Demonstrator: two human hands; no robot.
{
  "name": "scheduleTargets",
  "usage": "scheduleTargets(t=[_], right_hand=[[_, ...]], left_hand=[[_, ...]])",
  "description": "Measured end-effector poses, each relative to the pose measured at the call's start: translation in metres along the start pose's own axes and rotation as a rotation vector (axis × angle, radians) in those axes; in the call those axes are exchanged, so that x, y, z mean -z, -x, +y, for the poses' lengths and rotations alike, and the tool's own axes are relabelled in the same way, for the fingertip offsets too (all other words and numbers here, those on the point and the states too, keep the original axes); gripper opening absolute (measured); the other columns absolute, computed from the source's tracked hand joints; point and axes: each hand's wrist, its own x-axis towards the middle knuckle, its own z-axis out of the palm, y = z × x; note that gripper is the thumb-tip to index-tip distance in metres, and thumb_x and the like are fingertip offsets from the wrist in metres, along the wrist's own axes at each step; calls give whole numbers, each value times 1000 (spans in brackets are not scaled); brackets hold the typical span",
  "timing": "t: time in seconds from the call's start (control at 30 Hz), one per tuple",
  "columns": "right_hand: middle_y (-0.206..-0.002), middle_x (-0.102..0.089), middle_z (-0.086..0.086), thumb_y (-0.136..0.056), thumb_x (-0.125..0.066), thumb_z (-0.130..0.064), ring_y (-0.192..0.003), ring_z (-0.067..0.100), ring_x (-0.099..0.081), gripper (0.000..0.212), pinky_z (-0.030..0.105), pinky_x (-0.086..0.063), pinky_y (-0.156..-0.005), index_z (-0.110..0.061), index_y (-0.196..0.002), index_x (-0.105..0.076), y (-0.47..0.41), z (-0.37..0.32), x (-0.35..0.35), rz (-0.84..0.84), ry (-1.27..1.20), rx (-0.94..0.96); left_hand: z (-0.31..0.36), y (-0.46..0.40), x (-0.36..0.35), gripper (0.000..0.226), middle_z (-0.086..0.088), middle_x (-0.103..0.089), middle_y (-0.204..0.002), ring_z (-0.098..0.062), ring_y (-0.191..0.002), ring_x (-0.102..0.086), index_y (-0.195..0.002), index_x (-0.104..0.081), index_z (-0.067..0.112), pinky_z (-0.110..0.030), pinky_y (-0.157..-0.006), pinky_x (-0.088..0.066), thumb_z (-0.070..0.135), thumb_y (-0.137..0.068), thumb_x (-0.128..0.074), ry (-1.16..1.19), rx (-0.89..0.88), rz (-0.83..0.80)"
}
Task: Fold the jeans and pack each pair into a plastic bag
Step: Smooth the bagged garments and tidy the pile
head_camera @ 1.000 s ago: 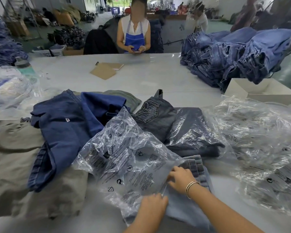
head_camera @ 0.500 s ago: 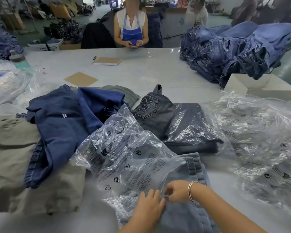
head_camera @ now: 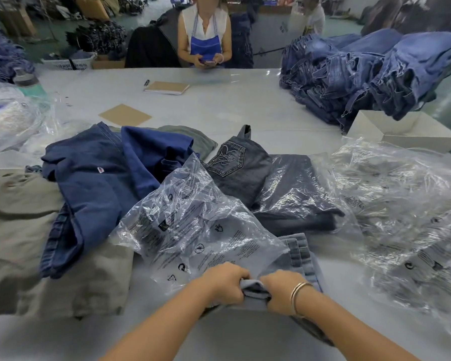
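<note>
Pair in hand: we have the light blue folded jeans at the near edge of the table, partly under the clear plastic bag, whose far end lies crumpled over the dark blue jeans
Left hand: our left hand is curled tight, fingers bunched on the near edge of the denim, and on the bag's mouth too as far as we can tell
Right hand: our right hand, bracelet at the wrist, is clenched on the same fold of denim, knuckle to knuckle with the left
Done so far: one dark pair sits just beyond, already in plastic, so we judge at least one pair packed; this light pair is folded
Bagging status: we cannot tell how much denim is inside the bag; the waistband end at the right shows bare, so we call it partly in at best
Left to do: get this pair fully in, then the dark blue jeans, the grey-green trousers and the embroidered-pocket pair, all loose and unfolded; spare bags wait at our right
Since a second ago: the hands, then spread flat and apart on bag and denim, have come together and closed into fists on the near edge, which now lifts in a bunched ridge
Across the table: the card now lies apart from the notebook; before it showed as one brown piece
</note>
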Motion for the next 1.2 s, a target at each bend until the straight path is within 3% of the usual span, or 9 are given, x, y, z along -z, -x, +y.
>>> scheduleTargets(t=[0.23,0.33,0.43,0.53,0.7,0.8,0.9,1.07,1.2], right_hand=[[-91,-58,3,-69,-71,-36,-79,21,-53,23,25,-41,-62,-20,-70,-53,-35,49,40,-294,-245,-49],[-118,-58,6,-68,-74,-43,-102,25,-55,51,32,-48,-85,-16,-108,-58,-56,54,38,-252,-202,-70],[-150,-26,7,-62,-76,-54,-138,28,-26,99,45,-29,-112,-19,-142,-31,-73,53,25,-118,-50,-94],[-159,-3,2,-55,-76,-63,-146,24,-4,125,48,-10,-117,-26,-151,-5,-82,56,21,-104,14,-92],[-158,-15,4,-43,-69,-81,-145,27,-16,143,57,0,-115,-29,-150,8,-90,53,18,-189,73,-100],[-155,-20,6,-41,-67,-84,-141,29,-22,144,55,-10,-113,-25,-151,4,-94,49,14,-240,68,-122],[-144,-33,7,-38,-62,-88,-133,29,-31,130,53,-20,-108,-18,-142,-29,-93,47,11,-223,112,-103],[-129,-46,4,-43,-60,-85,-122,28,-39,103,48,-24,-108,-18,-120,-48,-86,49,2,-112,131,18],[-119,-59,1,-44,-71,-74,-105,26,-56,87,34,-43,-80,-24,-110,-45,-76,53,-6,-161,-100,-24]], left_hand=[[-29,29,39,37,5,-57,-100,-19,-95,-54,-98,-49,29,-31,-70,-39,51,-71,-61,-315,18,73],[-41,24,32,32,-1,-58,-106,-25,-100,-56,-102,-46,22,-32,-71,-39,39,-77,-57,-315,82,43],[-48,17,17,23,-2,-57,-101,-27,-97,-56,-96,-45,23,-33,-70,-40,35,-78,-54,-153,135,35],[-55,12,10,23,5,-51,-91,-24,-93,-56,-95,-46,26,-31,-68,-38,36,-74,-52,-83,195,69],[-62,9,10,58,8,-48,-114,-14,-102,-54,-127,-46,34,-30,-84,-47,44,-71,-59,107,207,-17],[-68,12,12,69,8,-43,-121,-11,-110,-50,-135,-46,28,-25,-92,-42,58,-76,-64,251,230,-23],[-68,12,7,70,10,-43,-126,-11,-113,-51,-134,-51,25,-24,-94,-40,69,-80,-55,245,294,69],[-72,11,4,38,-4,-64,-120,-17,-103,-60,-130,-56,18,-28,-89,-48,35,-96,-51,413,422,408],[-84,16,3,24,-7,-68,-101,-21,-89,-61,-113,-65,13,-26,-77,-48,23,-93,-54,380,564,516]])
